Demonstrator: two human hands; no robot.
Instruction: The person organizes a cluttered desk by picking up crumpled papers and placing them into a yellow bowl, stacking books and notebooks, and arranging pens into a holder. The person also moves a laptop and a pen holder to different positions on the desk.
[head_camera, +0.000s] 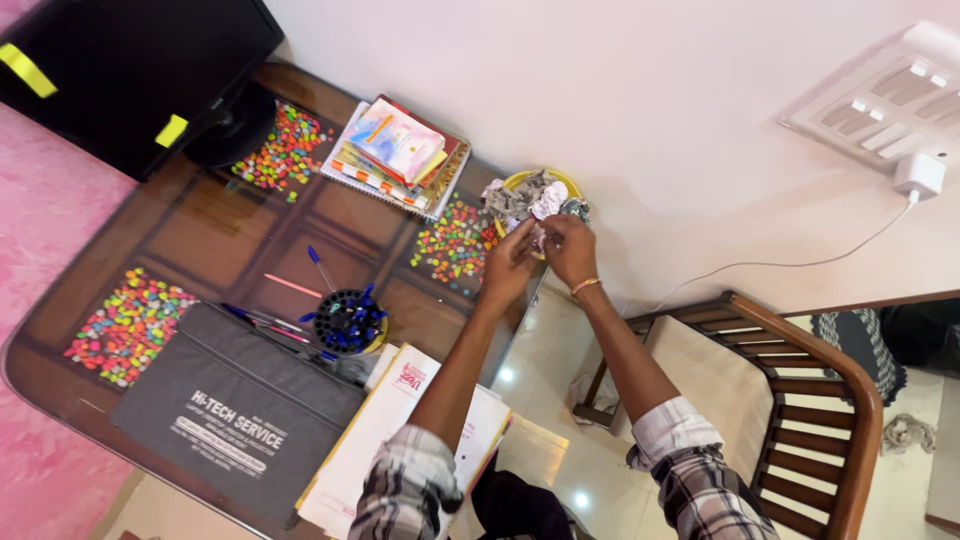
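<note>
Head view — yellow bowl (572, 185) of crumpled scraps (520, 198), both hands' grip there.

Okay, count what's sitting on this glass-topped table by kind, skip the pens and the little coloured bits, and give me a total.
Yellow bowl of crumpled paper scraps, at both hands: 1
Stack of books: 1
Pen holder: 1
Grey flat case: 1
Black monitor: 1
Pile of paper folders: 1
Total: 6

I see a grey rectangular laptop bag (235, 420) with a white printed label, lying just beside the pen holder (347, 322).
</note>
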